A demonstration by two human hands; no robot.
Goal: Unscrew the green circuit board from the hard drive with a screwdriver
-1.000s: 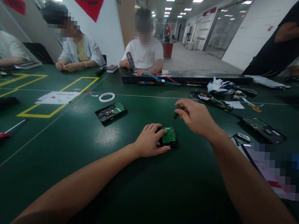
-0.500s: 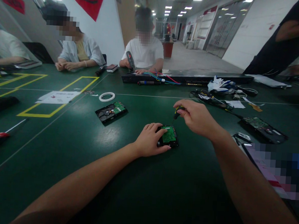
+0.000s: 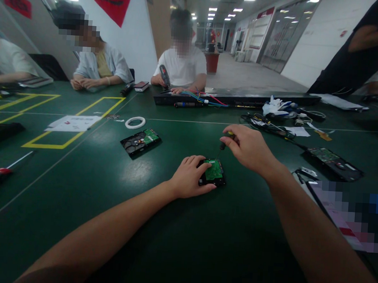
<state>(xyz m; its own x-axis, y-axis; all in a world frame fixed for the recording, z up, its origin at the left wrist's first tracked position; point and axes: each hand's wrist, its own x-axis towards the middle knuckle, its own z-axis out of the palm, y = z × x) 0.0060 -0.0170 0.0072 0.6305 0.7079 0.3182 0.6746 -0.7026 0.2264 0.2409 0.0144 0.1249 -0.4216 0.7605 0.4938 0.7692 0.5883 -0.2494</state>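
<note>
A hard drive [image 3: 215,172], its green circuit board facing up, lies on the table in front of me. My left hand [image 3: 191,176] holds it down from the left, thumb along the near edge and fingers over the far left part. My right hand [image 3: 248,147] is closed around the handle of a small black-and-yellow screwdriver [image 3: 222,146]. The shaft points down to the drive's far edge; it is too thin and dark to tell whether the tip touches a screw. Another hard drive [image 3: 140,143] rests farther left, beside a white ring [image 3: 135,122].
A red-and-black screwdriver [image 3: 1,175] lies at the left, near papers [image 3: 73,123]. To the right are another drive [image 3: 333,163], cables [image 3: 263,124] and white gloves [image 3: 277,106]. Across the table, a person holds a power drill [image 3: 164,75] by a long black unit [image 3: 236,102].
My right hand has shifted slightly and its fingers have rolled around the screwdriver handle, covering more of it. My left hand and the hard drive stay in place.
</note>
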